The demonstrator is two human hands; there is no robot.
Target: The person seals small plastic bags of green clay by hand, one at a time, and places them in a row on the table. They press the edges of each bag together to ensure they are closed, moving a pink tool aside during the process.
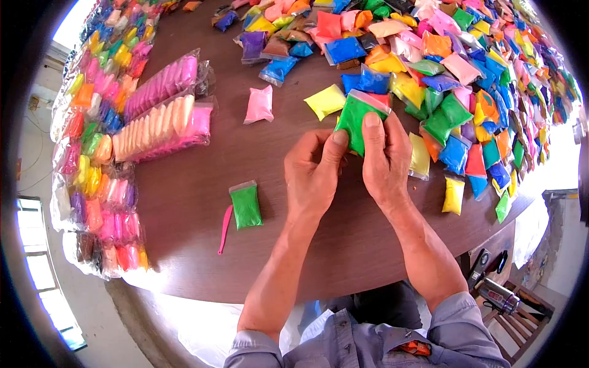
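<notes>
Both hands hold one green packet [353,118] above the middle of the brown table. My left hand [316,168] pinches its lower left edge, and my right hand [386,153] grips its right side with the thumb on top. Another green packet [246,207] lies flat to the left, beside a thin pink plastic stick [226,229]. A pink packet [259,105] and a pale yellow packet [326,101] rest beyond my hands. Just right of my right hand is another pale yellow packet [419,157].
A large heap of coloured packets [454,113] covers the right and far side of the table [202,184]. Bundled packs [156,132] lie at the left, beside stacked rows of bagged packets [92,178]. A metal flask [501,296] is at the lower right.
</notes>
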